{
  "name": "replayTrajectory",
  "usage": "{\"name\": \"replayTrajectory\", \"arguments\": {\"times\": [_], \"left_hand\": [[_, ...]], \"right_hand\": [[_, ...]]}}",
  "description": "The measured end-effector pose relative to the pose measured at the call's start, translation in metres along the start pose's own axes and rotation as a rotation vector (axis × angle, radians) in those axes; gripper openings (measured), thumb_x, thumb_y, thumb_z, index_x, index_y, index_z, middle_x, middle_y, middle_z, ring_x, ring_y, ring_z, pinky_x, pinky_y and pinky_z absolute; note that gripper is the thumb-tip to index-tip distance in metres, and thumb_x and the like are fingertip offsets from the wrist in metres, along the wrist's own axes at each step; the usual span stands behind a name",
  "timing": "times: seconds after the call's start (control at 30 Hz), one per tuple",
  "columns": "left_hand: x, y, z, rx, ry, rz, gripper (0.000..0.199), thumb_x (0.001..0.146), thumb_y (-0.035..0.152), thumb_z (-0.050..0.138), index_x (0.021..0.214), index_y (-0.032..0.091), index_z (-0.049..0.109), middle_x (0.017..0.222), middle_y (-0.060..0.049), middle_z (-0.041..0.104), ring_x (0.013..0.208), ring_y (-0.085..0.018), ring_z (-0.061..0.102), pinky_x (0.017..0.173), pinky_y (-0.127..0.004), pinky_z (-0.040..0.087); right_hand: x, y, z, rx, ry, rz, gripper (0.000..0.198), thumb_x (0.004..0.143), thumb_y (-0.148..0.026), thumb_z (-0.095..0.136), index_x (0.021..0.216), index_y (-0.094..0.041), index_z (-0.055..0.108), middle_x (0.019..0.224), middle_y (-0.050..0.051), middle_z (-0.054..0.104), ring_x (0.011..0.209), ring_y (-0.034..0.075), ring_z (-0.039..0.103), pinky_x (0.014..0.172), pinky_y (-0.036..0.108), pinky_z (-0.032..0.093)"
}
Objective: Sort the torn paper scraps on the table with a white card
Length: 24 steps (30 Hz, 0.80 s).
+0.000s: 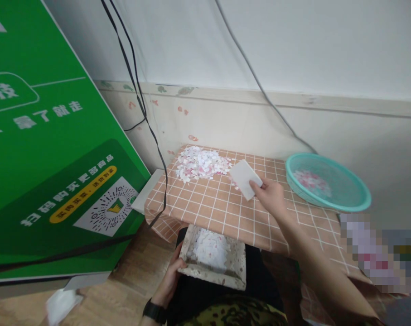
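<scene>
My left hand (173, 270) grips the left side of a speckled, off-white square tray (241, 267), holding it over my lap below the table edge. Small white paper scraps (210, 249) lie inside it. With fingers and thumb pinched on one corner, my right hand (269, 194) holds a flat white card-like scraper (244, 178) just over the tabletop. A heap of white and pink paper scraps (201, 162) lies on the table to the left of the scraper, with a few bits partly hidden beside its lower edge.
A brown checked cloth covers the table (205, 208) against the wall. A turquoise mesh basket (363, 199) with pink and white scraps stands at its right end. A green sign panel (55, 149) rises on the left. A black cable (151, 127) hangs before the table's left side.
</scene>
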<state>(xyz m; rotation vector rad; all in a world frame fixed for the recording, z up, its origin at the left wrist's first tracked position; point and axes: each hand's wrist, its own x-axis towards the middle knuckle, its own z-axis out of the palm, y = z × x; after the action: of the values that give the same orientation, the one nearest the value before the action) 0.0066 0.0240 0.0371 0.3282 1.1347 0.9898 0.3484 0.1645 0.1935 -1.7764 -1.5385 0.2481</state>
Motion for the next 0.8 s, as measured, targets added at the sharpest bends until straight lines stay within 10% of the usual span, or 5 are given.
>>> {"name": "replayTrajectory", "arguments": {"times": [0.27,0.8], "left_hand": [[0.0,-0.001,0.0,0.016,0.006,0.021,0.082,0.053,0.019,0.062,0.135,0.021,0.055,0.114,-0.007,0.074,0.11,-0.037,0.064,0.084,-0.042,0.05],[0.002,-0.003,-0.007,0.012,-0.007,0.012,0.08,0.058,0.017,0.062,0.138,0.021,0.052,0.123,-0.006,0.07,0.114,-0.035,0.062,0.087,-0.04,0.05]], "right_hand": [[-0.023,0.001,0.049,0.12,0.09,0.161,0.037,0.08,-0.042,0.05,0.086,-0.015,0.073,0.061,0.008,0.069,0.057,0.024,0.063,0.049,0.029,0.043],[0.006,0.04,-0.012,-0.064,0.187,0.084,0.041,0.085,-0.046,0.049,0.09,-0.014,0.074,0.07,0.009,0.071,0.063,0.023,0.063,0.057,0.03,0.042]]}}
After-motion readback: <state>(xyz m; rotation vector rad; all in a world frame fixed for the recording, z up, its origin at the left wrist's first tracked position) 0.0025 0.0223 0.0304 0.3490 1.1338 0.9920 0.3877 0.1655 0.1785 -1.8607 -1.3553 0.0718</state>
